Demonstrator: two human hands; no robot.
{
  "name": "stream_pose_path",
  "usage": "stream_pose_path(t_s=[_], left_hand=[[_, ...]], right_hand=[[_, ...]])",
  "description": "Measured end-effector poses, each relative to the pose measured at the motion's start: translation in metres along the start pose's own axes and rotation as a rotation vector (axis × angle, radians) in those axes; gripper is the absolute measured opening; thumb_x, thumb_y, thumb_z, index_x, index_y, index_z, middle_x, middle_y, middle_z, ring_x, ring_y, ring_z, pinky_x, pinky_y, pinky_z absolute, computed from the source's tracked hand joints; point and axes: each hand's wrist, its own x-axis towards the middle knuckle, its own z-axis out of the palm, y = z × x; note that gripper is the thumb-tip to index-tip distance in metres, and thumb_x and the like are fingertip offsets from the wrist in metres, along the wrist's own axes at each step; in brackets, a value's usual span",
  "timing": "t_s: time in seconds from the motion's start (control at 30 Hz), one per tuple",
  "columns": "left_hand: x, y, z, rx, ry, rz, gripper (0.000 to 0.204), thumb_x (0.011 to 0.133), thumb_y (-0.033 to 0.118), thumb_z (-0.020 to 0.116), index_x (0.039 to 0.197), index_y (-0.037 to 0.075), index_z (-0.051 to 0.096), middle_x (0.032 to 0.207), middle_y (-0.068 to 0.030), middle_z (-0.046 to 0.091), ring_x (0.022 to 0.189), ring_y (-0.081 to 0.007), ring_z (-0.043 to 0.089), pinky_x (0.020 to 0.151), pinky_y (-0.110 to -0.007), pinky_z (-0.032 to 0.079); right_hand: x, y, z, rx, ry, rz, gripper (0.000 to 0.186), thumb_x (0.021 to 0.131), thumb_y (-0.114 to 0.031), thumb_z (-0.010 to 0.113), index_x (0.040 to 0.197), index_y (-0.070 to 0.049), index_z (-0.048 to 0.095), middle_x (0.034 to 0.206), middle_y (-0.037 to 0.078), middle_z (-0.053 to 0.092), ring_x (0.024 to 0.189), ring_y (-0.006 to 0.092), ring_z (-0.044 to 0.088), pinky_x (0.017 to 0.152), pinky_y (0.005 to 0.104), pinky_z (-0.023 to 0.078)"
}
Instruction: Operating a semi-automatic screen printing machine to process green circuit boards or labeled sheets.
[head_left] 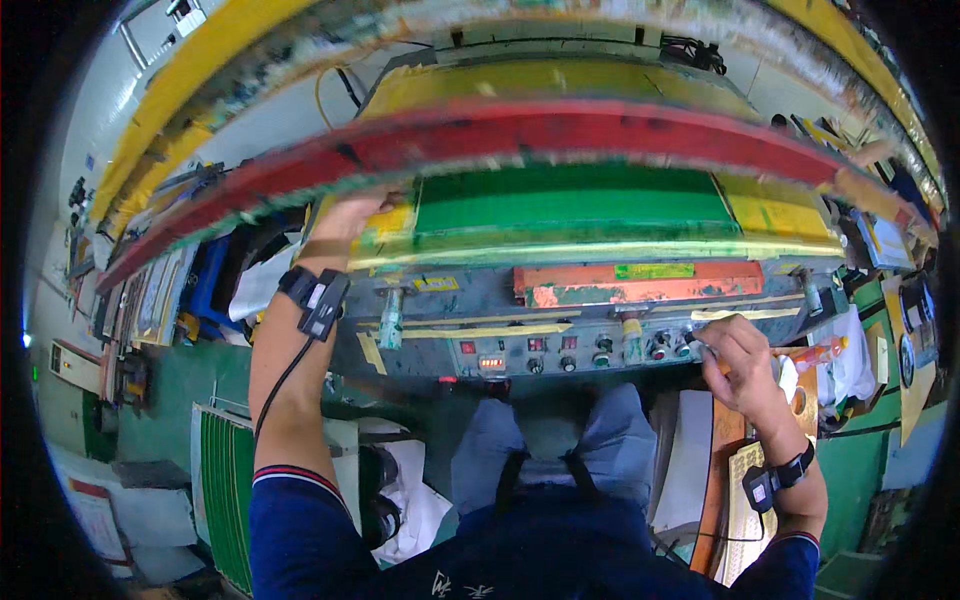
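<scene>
My left hand [362,212] reaches to the left end of the machine's bed, beside its yellow-taped edge [385,235]. Its fingers point right and look stretched out, partly behind a blurred red bar [520,135]; they hold nothing I can make out. A flat green panel [570,205] lies in the middle of the bed. At the right end of the front control panel, my right hand [738,365] has curled fingers and thumb closed at a control knob [684,347]. The fingertips partly cover that knob.
Above the bed, a yellow frame [165,130] arches across the view. An orange, paint-stained bar [640,285] sits along the machine's front. Stacked boards stand at the left, and a green ribbed rack [225,490] is by my left elbow. A wooden board [728,440] lies beside my right forearm.
</scene>
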Motion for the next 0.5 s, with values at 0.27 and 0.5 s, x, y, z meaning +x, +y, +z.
stream_pose_path(t_s=[0.27, 0.5], left_hand=[[0.038, 0.025, 0.018, -0.009, -0.130, -0.360, 0.011, 0.087, 0.018, 0.057, 0.080, 0.009, 0.057, 0.073, -0.0039, 0.059, 0.059, -0.0140, 0.054, 0.051, -0.028, 0.043], [0.029, 0.019, 0.012, -0.209, -0.195, 0.054, 0.021, 0.089, 0.009, 0.056, 0.106, -0.001, 0.061, 0.094, -0.0069, 0.065, 0.082, -0.0168, 0.061, 0.071, -0.028, 0.050]], right_hand=[[0.009, 0.078, -0.035, -0.018, 0.103, 0.382, 0.023, 0.076, -0.001, 0.060, 0.099, 0.003, 0.061, 0.091, 0.014, 0.064, 0.084, 0.0256, 0.062, 0.074, 0.0345, 0.048], [0.073, 0.204, -0.018, 0.515, 0.244, 0.886, 0.044, 0.087, -0.032, 0.059, 0.121, -0.005, 0.058, 0.115, 0.007, 0.061, 0.098, 0.0164, 0.055, 0.083, 0.0309, 0.042]])
